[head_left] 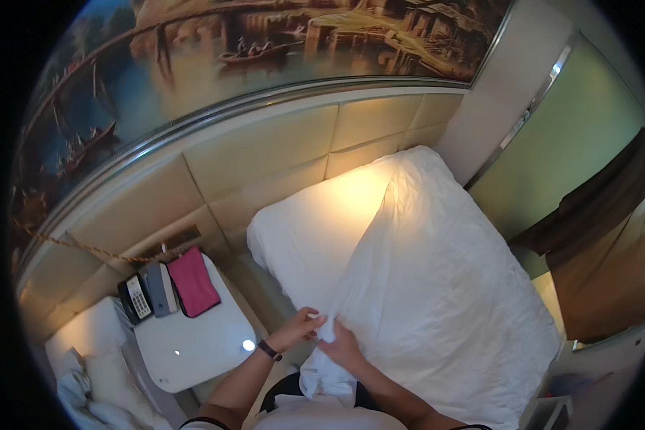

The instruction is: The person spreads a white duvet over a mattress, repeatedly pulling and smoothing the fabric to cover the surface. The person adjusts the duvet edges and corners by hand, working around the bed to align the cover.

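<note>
A white duvet or its cover (441, 279) lies over the right part of a bed, its edge running in a fold from the headboard side towards me. The white bottom sheet (312, 231) shows on the left part. At the bed's near left edge, my left hand (305, 324), with a dark band on the wrist, pinches the white fabric. Close to its right, my right hand (342, 346) grips the same fabric. Some of the cloth hangs down between my forearms, against my body.
Left of the bed stands a white bedside table (193, 344) with a telephone (137, 298), a grey-blue item (161, 288) and a pink pouch (195, 282). A second bed (107, 371) is at the far left. A padded headboard (263, 156) lines the wall; brown cloths (607, 269) hang at right.
</note>
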Demonstrator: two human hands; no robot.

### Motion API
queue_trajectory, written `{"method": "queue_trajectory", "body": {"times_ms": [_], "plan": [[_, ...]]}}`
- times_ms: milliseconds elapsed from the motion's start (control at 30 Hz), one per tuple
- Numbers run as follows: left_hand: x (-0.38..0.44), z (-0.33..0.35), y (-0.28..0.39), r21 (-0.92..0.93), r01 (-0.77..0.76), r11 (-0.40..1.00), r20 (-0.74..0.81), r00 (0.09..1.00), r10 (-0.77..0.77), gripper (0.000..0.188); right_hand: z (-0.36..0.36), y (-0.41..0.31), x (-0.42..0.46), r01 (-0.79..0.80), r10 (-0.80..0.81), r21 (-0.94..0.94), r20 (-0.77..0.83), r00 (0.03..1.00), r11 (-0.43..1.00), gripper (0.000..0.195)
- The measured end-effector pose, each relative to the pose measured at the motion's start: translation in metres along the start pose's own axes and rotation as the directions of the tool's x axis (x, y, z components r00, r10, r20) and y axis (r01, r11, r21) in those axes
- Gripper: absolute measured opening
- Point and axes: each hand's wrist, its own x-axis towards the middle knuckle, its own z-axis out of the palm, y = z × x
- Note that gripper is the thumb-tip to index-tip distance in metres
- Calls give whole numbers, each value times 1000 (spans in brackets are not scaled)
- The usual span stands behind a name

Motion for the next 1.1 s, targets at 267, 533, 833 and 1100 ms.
{"method": "queue_trajectory", "body": {"times_ms": [267,533,833,1100], "plan": [[61,-17,92,548,-119,828,9,991,136,41,-1,-4,58,475,-470,53,-83,879,878,24],[64,54,76,434,-224,873,229,964,134,47,-135,43,190,-480,356,-136,-504,787,867,47],[105,-12,125,525,-224,821,451,891,-46,63,-108,203,300,-384,638,641,-220,738,664,46],[220,-231,119,525,-44,850,-184,969,163,31,-120,27,431,102,424,917,-275,863,386,40]]}}
